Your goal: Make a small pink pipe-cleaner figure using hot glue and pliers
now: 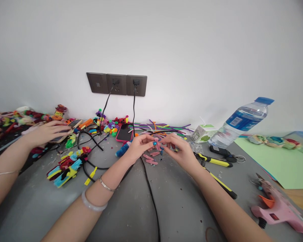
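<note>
While the left hand (141,146) pinches a small pink strip (157,144) between thumb and fingers, the right hand (178,150) is close beside it, its thumb and fingers bent and only narrowly apart; whether they touch the strip, I cannot tell. The strip is between the two hands, just above the table (176,208). Its long axis runs nearly up and down in the view, the upper end pointing toward the wall (192,57) and the lower end toward the person.

Below the hands, more pink pieces (151,162) lie on the table, their long axes mostly crosswise, some slanting slightly. Behind them, a loose bundle of coloured stems (170,128) stretches sideways along the wall. A blue fuzzy roll (122,150) lies just left of the left hand, near a phone (125,133) with a pink-red edge.

To the right stand a small green and white carton (204,133) and a water bottle (238,122), which leans rightward in the view. Yellow and black pliers (214,160) lie near the right wrist; a pink glue gun (275,210) lies farther right, near the green paper (280,164). At far left, another person's hand (46,133) rests over a second phone (65,132).
</note>
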The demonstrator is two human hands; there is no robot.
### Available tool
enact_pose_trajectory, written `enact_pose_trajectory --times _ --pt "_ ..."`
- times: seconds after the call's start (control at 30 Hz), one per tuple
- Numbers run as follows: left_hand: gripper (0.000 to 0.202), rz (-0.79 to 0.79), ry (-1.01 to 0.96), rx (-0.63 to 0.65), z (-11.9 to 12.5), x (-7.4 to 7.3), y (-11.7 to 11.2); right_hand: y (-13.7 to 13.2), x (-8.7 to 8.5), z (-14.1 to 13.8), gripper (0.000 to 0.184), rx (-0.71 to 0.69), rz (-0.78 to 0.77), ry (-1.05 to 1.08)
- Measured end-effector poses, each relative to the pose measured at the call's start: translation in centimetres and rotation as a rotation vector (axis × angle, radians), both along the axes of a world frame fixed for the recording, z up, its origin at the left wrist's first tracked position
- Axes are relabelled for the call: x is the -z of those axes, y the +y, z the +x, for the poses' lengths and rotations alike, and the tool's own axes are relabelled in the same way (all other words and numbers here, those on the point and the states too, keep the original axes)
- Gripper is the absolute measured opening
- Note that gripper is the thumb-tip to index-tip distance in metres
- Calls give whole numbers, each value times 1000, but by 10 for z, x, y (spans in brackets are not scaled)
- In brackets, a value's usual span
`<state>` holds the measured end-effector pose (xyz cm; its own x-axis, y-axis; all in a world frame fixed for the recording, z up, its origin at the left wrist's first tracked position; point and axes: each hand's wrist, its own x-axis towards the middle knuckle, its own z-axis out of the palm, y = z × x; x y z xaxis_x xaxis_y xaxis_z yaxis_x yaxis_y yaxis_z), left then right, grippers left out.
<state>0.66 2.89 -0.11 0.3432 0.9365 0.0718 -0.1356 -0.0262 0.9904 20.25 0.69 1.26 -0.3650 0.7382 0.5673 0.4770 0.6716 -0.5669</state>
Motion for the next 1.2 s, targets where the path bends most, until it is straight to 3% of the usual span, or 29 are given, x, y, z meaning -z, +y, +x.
enact_pose_trajectory --times 0.43,1.2 --pt "35 -3 -42 7 -1 7 3 0 0 1 12 -20 61 14" --pt "32 -58 -68 -33 0 4 1 0 0 0 10 -31 72 18"
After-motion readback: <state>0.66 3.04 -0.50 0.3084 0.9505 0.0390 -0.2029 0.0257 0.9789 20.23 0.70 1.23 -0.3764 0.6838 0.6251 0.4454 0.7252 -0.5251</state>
